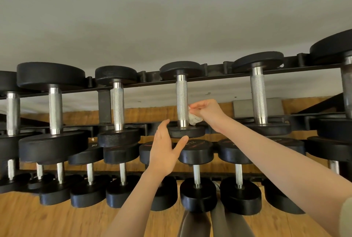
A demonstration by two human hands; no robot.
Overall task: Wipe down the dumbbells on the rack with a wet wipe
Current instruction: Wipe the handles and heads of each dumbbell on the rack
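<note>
Wipe (194,119) is bunched up white in the right hand (208,112), fingers pinching it and pressing it against the right side of the knurled handle (182,101) of the middle dumbbell (182,99) on the top tier of the rack (215,76). So the steel sits just left of those fingers, touching the wipe, and its long axis runs away from the person, front head (186,131) near, back head (181,70) far. Any stroke has to go along that line, I'd say.

Left hand (165,149) is the closer one to the front head: fingers straight and spread, thumb out, palm hovering right beside the head's left edge. Can't tell if it's actually touching. Looks like it's about to steady the weight.

Room-wise it's decent. There's an open gap on both sides of the handle before the neighbouring dumbbells (118,103), so the wipe could probably wrap around. Tight spots are the two ends, where the handle meets the heads and the rack rails cross. Lower tier of dumbbells (197,153) sits just under the left hand.
</note>
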